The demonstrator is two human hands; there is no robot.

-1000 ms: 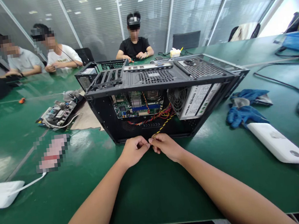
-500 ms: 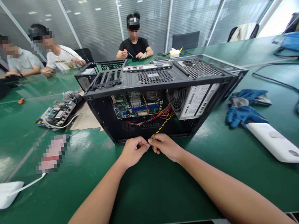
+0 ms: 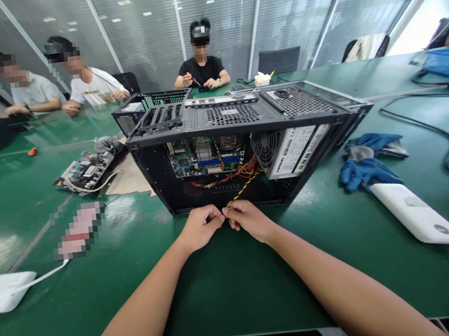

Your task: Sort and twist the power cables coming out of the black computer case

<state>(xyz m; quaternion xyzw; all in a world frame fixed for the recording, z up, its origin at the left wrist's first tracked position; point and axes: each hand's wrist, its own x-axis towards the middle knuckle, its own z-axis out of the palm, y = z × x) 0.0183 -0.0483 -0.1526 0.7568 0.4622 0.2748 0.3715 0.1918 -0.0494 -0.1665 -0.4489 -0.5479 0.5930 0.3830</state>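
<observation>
A black computer case (image 3: 161, 189) lies on its side on the green table, its open side facing me. Inside it are a motherboard (image 3: 185, 164), a power supply (image 3: 296, 151) with a fan, and a bundle of coloured wires (image 3: 233, 176). A twisted yellow-and-black cable (image 3: 245, 188) runs from the power supply out to my hands. My right hand (image 3: 249, 219) pinches this cable near its end, just in front of the case. Fingertip to fingertip with it, my left hand (image 3: 203, 226) is closed in a pinch; what lies between its fingers is hidden.
At left lie a loose circuit board (image 3: 89, 171) with a white cable, a blurred pink phone (image 3: 80, 229) and a white power bank (image 3: 6, 293). To the right are blue gloves (image 3: 366, 167), another white power bank (image 3: 418, 212) and a black cable (image 3: 428, 126). Three people sit opposite.
</observation>
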